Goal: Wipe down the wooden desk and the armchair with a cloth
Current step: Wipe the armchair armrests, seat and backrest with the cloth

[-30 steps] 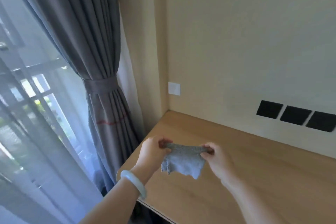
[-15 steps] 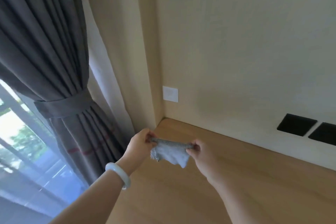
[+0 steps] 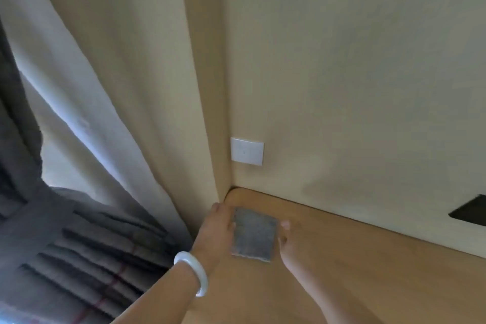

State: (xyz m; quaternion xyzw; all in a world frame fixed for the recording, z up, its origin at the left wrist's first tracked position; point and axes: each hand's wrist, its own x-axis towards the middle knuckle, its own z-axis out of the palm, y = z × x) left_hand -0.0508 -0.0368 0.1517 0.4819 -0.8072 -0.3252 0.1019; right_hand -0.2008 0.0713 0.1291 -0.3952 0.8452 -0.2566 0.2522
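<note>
A small grey cloth [image 3: 253, 235] lies spread flat on the light wooden desk [image 3: 368, 271], close to its far left corner by the wall. My left hand [image 3: 214, 231], with a white bangle on the wrist, grips the cloth's left edge. My right hand [image 3: 286, 237] pinches its right edge. Both hands rest low on the desk surface. The armchair is out of view.
A white wall switch [image 3: 246, 151] sits just above the desk corner. A black socket plate [image 3: 470, 210] is on the wall at the right. Grey curtains [image 3: 65, 258] and a pale sheer hang left of the desk's end.
Both hands have carried the cloth forward and down into the desk corner. It hung stretched between them in the air before and now lies flat on the wood.
</note>
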